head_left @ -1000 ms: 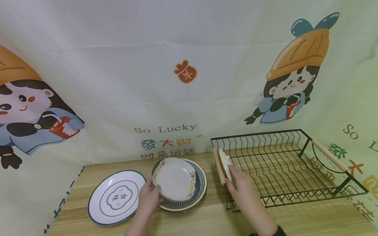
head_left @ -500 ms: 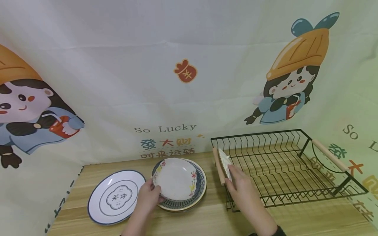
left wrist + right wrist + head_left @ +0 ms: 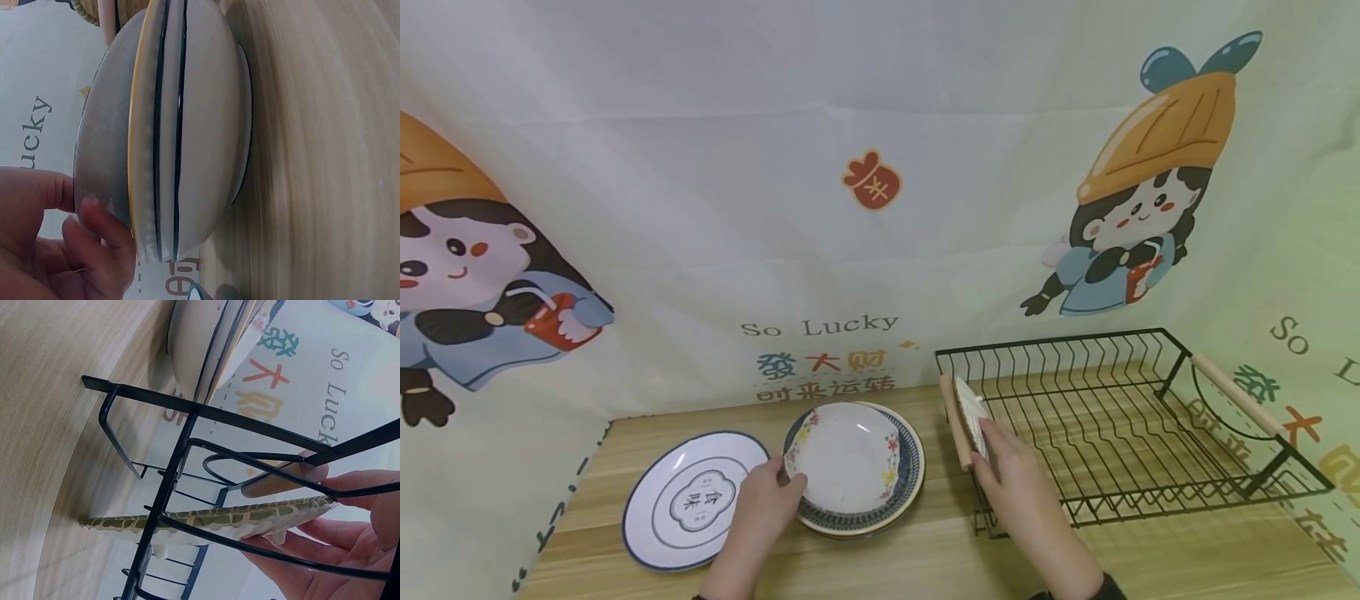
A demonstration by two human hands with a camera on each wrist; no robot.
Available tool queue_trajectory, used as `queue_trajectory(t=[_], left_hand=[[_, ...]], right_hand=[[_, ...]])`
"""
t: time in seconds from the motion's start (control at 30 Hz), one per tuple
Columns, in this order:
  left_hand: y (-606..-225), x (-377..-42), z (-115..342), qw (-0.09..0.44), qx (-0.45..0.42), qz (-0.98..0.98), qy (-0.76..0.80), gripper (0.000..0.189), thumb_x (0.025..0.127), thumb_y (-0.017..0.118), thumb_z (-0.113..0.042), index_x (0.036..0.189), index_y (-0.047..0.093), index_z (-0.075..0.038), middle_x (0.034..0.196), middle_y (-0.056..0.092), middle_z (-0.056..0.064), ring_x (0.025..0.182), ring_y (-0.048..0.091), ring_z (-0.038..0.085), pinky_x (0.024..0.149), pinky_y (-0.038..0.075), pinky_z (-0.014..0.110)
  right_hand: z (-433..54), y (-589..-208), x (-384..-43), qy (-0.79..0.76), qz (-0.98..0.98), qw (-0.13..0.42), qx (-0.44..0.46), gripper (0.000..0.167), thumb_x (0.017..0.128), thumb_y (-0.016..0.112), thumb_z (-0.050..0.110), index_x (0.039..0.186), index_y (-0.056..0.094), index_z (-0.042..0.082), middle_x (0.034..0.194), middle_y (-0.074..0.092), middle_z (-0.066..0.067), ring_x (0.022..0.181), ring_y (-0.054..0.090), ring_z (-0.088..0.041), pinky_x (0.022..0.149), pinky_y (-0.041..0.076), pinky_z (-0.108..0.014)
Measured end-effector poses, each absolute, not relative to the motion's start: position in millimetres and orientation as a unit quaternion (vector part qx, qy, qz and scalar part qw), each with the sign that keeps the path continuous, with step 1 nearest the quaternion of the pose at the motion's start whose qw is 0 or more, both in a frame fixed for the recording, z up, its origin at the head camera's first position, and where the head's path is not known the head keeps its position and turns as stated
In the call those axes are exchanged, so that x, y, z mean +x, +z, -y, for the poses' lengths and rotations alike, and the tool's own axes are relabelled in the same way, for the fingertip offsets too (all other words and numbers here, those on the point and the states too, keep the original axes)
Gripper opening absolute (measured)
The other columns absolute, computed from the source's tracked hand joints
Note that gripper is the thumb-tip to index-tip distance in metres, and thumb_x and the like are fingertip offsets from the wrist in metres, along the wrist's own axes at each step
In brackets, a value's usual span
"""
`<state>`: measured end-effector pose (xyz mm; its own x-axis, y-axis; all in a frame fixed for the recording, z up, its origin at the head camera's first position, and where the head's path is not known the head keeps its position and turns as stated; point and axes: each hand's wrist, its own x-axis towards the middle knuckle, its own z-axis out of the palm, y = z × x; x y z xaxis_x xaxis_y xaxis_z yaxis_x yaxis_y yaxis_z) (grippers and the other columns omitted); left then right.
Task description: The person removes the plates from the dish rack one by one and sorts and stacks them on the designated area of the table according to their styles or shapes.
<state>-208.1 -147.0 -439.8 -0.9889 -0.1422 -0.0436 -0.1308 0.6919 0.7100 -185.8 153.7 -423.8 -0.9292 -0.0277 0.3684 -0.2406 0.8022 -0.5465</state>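
Note:
My left hand point(image 3: 766, 500) pinches the left rim of a white plate with red and yellow flowers point(image 3: 847, 458), thumb on top and fingers below. That plate sits on a stack of plates; a dark-patterned plate with a yellow rim point(image 3: 132, 119) lies beneath it. My right hand point(image 3: 1017, 475) holds a plate with a green and tan scalloped edge point(image 3: 244, 515), its white underside turned toward the palm. This plate stands on edge inside the left end of a black wire dish rack point(image 3: 1052, 340). Part of it is hidden by the right hand in the head view.
A white plate with a blue rim point(image 3: 658, 508) lies flat on the wooden table point(image 3: 925, 567), left of the stack. Wooden handles point(image 3: 955, 421) flank the rack at both ends. Behind everything hangs a printed cloth point(image 3: 715, 208).
My left hand has shifted slightly left, and the flowered plate has settled a little lower on the stack. The right hand and its plate stay where they were.

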Motion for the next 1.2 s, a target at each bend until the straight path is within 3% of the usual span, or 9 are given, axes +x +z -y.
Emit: queue_trajectory(t=[0.1,0.23,0.4,0.5,0.6,0.77,0.97,1.2], left_hand=[[-441.8,-209.5,147.9,-0.006,0.075,0.924,-0.374,0.018,0.088,0.052,-0.021,0.082,0.057,-0.004,0.066,0.051,0.006,0.06,0.047,0.019,0.047,0.038,0.028],[-442.1,-209.9,148.9,-0.01,0.064,0.935,-0.35,0.022,0.087,0.053,-0.021,0.088,0.059,0.0,0.07,0.055,0.007,0.064,0.05,0.019,0.049,0.039,0.029],[-442.0,-210.7,147.8,-0.009,0.055,0.943,-0.329,0.037,0.085,0.057,-0.019,0.109,0.059,0.01,0.092,0.066,0.019,0.08,0.06,0.027,0.066,0.052,0.042],[-443.3,-211.0,145.2,-0.009,0.057,0.948,-0.312,0.04,0.084,0.058,-0.016,0.115,0.057,0.01,0.106,0.065,0.026,0.093,0.062,0.037,0.079,0.051,0.052],[-444.3,-211.0,141.7,-0.01,0.058,0.955,-0.291,0.045,0.084,0.058,-0.015,0.12,0.053,0.012,0.112,0.061,0.03,0.099,0.06,0.043,0.082,0.05,0.055],[-442.7,-210.9,135.4,-0.022,0.054,0.967,-0.247,0.059,0.085,0.059,-0.015,0.129,0.041,0.019,0.118,0.055,0.037,0.1,0.06,0.045,0.075,0.054,0.052],[-441.9,-212.6,129.4,-0.032,0.064,0.971,-0.23,0.063,0.084,0.059,-0.013,0.13,0.036,0.023,0.111,0.057,0.039,0.083,0.063,0.036,0.059,0.053,0.041],[-440.2,-212.7,125.9,-0.043,0.073,0.968,-0.237,0.063,0.085,0.059,-0.011,0.13,0.033,0.025,0.104,0.058,0.04,0.076,0.062,0.031,0.051,0.05,0.035]], right_hand=[[-153.9,-424.0,-186.1,0.308,0.933,0.174,0.074,0.049,0.089,0.065,0.015,0.132,0.05,-0.005,0.136,0.048,-0.027,0.122,0.049,-0.043,0.095,0.047,-0.05],[-154.2,-424.0,-186.1,0.309,0.932,0.174,0.074,0.049,0.089,0.064,0.015,0.132,0.05,-0.005,0.135,0.049,-0.027,0.123,0.049,-0.043,0.095,0.047,-0.05],[-154.6,-424.2,-185.8,0.31,0.932,0.171,0.071,0.05,0.089,0.064,0.015,0.132,0.05,-0.004,0.136,0.049,-0.026,0.123,0.048,-0.043,0.096,0.046,-0.05],[-154.7,-424.2,-185.7,0.311,0.932,0.17,0.071,0.05,0.089,0.064,0.015,0.133,0.05,-0.004,0.136,0.049,-0.026,0.124,0.048,-0.042,0.096,0.046,-0.05],[-154.7,-423.6,-185.7,0.311,0.932,0.171,0.072,0.05,0.089,0.064,0.015,0.133,0.05,-0.004,0.136,0.049,-0.026,0.124,0.048,-0.042,0.096,0.046,-0.05],[-154.3,-423.2,-185.5,0.31,0.933,0.167,0.069,0.05,0.089,0.064,0.015,0.133,0.05,-0.004,0.137,0.048,-0.025,0.124,0.048,-0.042,0.097,0.046,-0.05],[-152.9,-422.9,-185.0,0.305,0.934,0.174,0.062,0.049,0.089,0.064,0.016,0.132,0.051,-0.003,0.135,0.051,-0.023,0.123,0.049,-0.04,0.099,0.045,-0.05],[-153.4,-423.5,-185.4,0.309,0.932,0.177,0.063,0.049,0.089,0.065,0.015,0.132,0.051,-0.003,0.135,0.05,-0.023,0.123,0.049,-0.04,0.1,0.044,-0.05]])
